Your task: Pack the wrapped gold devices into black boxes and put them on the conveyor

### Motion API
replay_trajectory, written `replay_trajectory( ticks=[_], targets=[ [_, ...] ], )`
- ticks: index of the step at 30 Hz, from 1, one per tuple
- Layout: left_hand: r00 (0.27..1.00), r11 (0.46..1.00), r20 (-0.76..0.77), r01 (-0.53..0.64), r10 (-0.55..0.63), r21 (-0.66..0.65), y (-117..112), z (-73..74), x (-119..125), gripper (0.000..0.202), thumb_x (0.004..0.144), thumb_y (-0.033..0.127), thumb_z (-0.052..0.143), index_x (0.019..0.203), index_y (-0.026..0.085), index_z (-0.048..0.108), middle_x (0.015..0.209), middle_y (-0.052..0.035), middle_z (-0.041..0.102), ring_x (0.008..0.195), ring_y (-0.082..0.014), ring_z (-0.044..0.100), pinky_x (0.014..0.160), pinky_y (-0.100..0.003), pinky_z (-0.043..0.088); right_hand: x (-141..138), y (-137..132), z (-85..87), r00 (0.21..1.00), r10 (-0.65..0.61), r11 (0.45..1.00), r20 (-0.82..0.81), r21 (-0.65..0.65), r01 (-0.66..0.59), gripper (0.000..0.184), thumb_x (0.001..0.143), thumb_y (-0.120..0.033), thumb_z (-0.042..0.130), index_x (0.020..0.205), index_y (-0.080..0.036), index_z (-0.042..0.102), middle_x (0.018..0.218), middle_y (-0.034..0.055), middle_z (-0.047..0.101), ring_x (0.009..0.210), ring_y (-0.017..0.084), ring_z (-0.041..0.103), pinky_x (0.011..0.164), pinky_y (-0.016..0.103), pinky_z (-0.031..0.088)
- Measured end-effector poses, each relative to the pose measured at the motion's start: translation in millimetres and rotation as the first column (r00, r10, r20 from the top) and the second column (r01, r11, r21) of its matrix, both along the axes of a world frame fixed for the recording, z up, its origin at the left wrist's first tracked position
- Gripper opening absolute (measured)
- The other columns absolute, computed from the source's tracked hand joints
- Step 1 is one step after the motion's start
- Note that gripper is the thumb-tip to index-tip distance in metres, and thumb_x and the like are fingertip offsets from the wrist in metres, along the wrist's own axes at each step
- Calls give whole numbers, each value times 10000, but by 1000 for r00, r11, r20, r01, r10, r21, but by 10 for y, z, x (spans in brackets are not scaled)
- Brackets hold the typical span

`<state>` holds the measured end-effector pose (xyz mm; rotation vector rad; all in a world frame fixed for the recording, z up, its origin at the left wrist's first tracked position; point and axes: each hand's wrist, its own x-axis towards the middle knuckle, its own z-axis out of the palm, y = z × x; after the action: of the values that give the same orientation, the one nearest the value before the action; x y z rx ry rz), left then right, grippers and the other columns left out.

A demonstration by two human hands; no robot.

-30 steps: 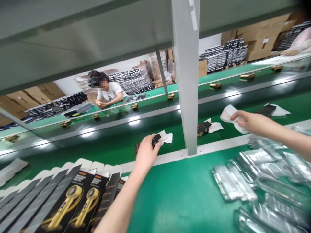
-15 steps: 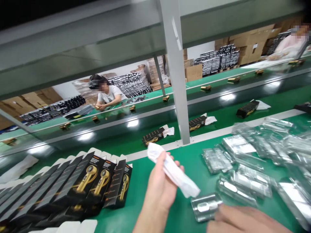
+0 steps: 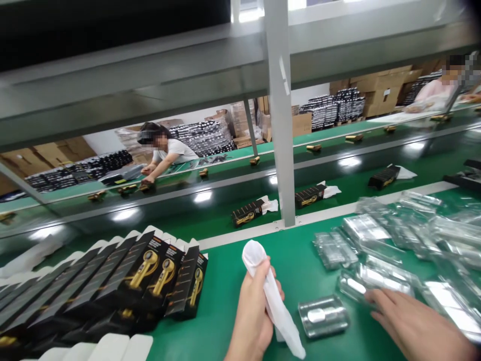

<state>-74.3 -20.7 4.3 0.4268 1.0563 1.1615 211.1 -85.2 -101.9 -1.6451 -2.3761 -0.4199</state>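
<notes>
1. From where I stand, the left hand is curled around a white-wrapped bundle, thumb on top; one end pokes out past the thumb, the other slants out below the fingers.
2. The right hand's fingertips are at a clear tray; whether they pinch it, I can't tell.
3. Between both hands lies a lone plastic shell.
</notes>
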Motion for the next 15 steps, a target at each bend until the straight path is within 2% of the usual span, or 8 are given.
replay_trajectory(
  ticks=[2, 5, 7, 9, 11, 13, 15],
  targets=[
    [1000, 1000, -14, -6, 6, 1, -13, -32, -31, 348, 807, 407, 625, 1050, 194, 497, 758, 17, 493, 581, -83, 495, 545, -223, 453, 18, -9, -37, 997, -63, 997, -40, -37, 62, 214, 942, -296, 431, 1116, -201, 512, 1002, 78, 592, 894, 214, 617, 735, 379, 534],
    [1000, 1000, -27, 10, -10, 10, -26, -66, -59, 386, 812, 465, 609, 1104, 251, 472, 822, 8, 530, 663, -114, 549, 633, -276, 506, 71, 2, -124, 999, 5, 1000, -37, -7, -5, 137, 898, -269, 500, 1010, -253, 577, 921, 33, 585, 819, 189, 616, 686, 332, 524],
    [999, 1000, -23, 23, -23, 6, -32, -76, -59, 386, 810, 491, 603, 1084, 252, 471, 803, 13, 526, 636, -103, 529, 592, -250, 483, 76, 5, -142, 998, 55, 998, -9, 21, -55, 157, 833, -207, 545, 960, -275, 608, 860, 21, 573, 752, 199, 605, 632, 339, 499],
    [999, 999, -18, 37, -37, 1, -39, -82, -50, 373, 813, 489, 599, 1067, 247, 473, 784, 20, 518, 594, -89, 499, 541, -227, 449, 32, -2, -102, 1000, 18, 1000, -6, 6, -18, 249, 789, -110, 507, 955, -256, 620, 854, 39, 562, 735, 231, 577, 640, 391, 456],
    [999, 999, -17, 50, -51, -5, -47, -88, -39, 372, 813, 480, 599, 1073, 247, 471, 765, 26, 507, 568, -86, 482, 508, -223, 429, -43, -7, -22, 998, -42, 998, -38, -44, 41, 243, 804, -84, 453, 904, -228, 621, 844, 54, 549, 743, 250, 542, 688, 444, 409],
    [998, 998, -19, 60, -60, -1, -55, -103, -28, 377, 810, 479, 600, 1068, 236, 472, 742, 31, 491, 549, -87, 472, 482, -220, 412, -107, 4, 60, 993, -75, 994, -92, -83, 67, 186, 889, -175, 427, 835, -212, 601, 824, 54, 534, 759, 244, 521, 732, 460, 379],
    [997, 997, -18, 72, -72, 9, -62, -128, -18, 356, 810, 463, 605, 1024, 209, 475, 707, 37, 468, 525, -78, 452, 462, -209, 387, -132, 31, 115, 986, -72, 993, -149, -103, 57, 260, 951, -330, 396, 798, -209, 568, 796, 38, 524, 752, 216, 515, 727, 427, 379]
  ],
)
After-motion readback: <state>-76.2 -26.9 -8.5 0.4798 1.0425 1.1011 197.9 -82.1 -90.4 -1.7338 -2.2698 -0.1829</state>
